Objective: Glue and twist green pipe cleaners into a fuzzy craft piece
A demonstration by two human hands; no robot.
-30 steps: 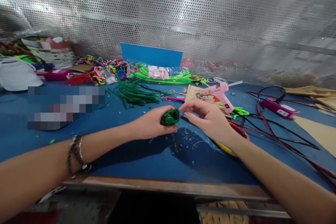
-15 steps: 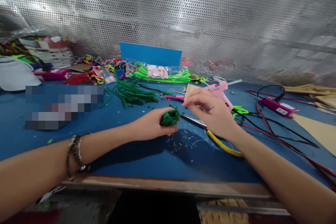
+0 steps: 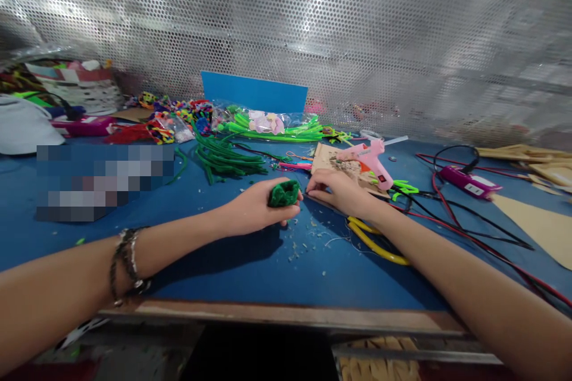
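Note:
My left hand (image 3: 257, 208) rests on the blue table (image 3: 201, 262) and is closed round a small dark green fuzzy bundle (image 3: 283, 193) of pipe cleaner. My right hand (image 3: 342, 190) lies just right of it, fingers curled down over the blades of scissors whose yellow handles (image 3: 373, 238) stick out under my wrist. The fingertips of both hands almost touch beside the bundle. Small green and pale scraps lie on the table in front of my hands.
A pink glue gun (image 3: 370, 158) lies on a cardboard piece (image 3: 333, 158) behind my right hand. Loose dark green pipe cleaners (image 3: 227, 161), a bag of light green ones (image 3: 272, 125) and a blue card (image 3: 254, 92) stand further back. Red and black cables (image 3: 469, 220) and a purple device (image 3: 467, 181) lie right.
My right hand lifted off the table, leaving the scissors lying bare, then came down on their blades close to the bundle. My left hand kept holding the green bundle.

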